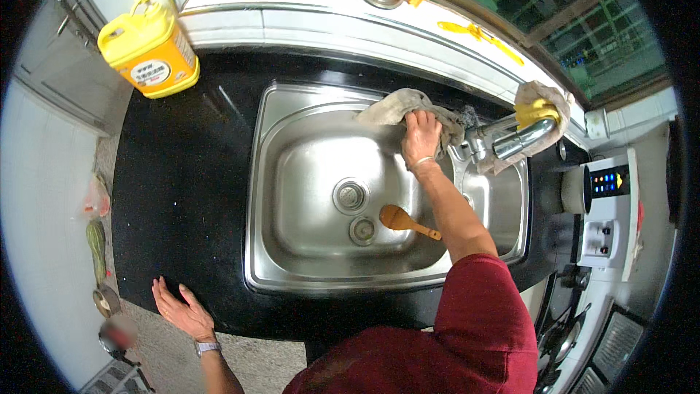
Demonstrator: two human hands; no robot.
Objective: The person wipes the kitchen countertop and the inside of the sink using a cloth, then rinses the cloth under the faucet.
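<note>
Grey cloth (pixel 390 107) under right hand (pixel 421 137)

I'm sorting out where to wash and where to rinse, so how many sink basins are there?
2: the large basin on the left, and the small basin on the right, partly hidden behind the right forearm.

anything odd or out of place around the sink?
Two mild oddities: a wooden paddle lies loose in the large basin, and a beige cloth is draped over the faucet rather than put away.
</note>
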